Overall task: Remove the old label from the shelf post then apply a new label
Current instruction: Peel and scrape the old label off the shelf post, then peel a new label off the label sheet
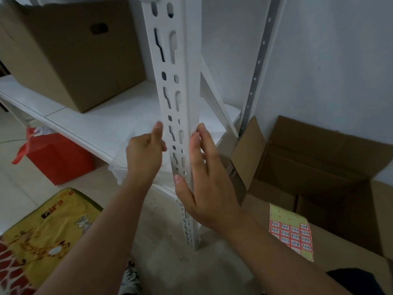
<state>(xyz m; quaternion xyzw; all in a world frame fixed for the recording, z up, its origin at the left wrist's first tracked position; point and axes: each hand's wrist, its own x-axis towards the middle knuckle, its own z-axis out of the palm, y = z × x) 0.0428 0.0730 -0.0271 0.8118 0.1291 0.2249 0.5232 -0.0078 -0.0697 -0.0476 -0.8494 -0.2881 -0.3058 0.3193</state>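
White slotted metal shelf post, upright at centre, its top cut off by the frame edge and its lower part partly hidden behind the right hand. That hand lies flat against the post's right edge, fingers straight, thumb on the front face — holding nothing. The left hand is loosely curled at the post's left edge, thumb up and touching it; its fingers are hidden behind the hand, so whether it grasps anything cannot be told. No label on the post can be made out. A yellow-green sheet of red-bordered handwritten labels lies on a flap of the open brown cardboard box at right — writing too small to read reliably.
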